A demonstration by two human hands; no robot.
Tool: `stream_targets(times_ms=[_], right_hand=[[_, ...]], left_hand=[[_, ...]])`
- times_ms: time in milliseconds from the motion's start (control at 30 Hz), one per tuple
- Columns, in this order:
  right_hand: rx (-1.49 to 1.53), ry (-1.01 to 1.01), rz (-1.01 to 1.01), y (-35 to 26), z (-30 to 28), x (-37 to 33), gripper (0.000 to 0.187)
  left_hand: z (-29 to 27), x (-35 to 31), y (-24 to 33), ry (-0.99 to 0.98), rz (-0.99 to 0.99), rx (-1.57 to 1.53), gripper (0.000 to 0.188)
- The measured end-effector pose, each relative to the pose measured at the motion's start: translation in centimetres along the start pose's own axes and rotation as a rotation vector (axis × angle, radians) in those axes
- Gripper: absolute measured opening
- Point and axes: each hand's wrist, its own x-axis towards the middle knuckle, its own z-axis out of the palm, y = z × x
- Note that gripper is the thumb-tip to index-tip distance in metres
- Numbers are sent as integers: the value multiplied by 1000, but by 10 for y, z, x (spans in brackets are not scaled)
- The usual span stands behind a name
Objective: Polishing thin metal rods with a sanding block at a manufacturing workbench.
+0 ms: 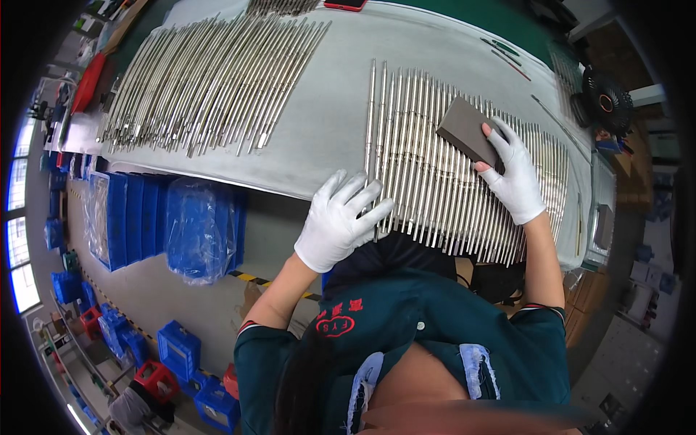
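A row of slim metal rods (pixel 417 156) lies side by side on the table in front of me, their near ends reaching the table's edge. My right hand (pixel 516 177), in a white glove with bare thumb and finger tips, grips a dark grey-brown rectangular block (pixel 467 132) that lies across the rods. At the row's left end is my left hand (pixel 341 221), gloved in white with its fingers spread. Its fingertips rest at or just beside the near ends of the leftmost rods; contact is partly hidden.
A larger batch of metal rods (pixel 210 83) covers the table's far left. Thin tools (pixel 511 64) lie at the far right, near a black fan (pixel 607 101). Blue bins (pixel 134 217), some wrapped in clear plastic, stand below the table's left edge. The pale tabletop (pixel 330 109) runs between both batches.
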Motion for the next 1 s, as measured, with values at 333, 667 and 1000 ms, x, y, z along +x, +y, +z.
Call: stream_targets(times_ms=[333,667,1000], right_hand=[[81,-55,-44,-17,-5,11,51],[85,-271,-490,-79,14,79,55],[78,-200,-542,-78,18,78,46]], left_hand=[[-10,14,-4,-43,133,-170,65],[-9,28,-2,-83,209,-263,56],[0,28,1,16,245,-226,39]])
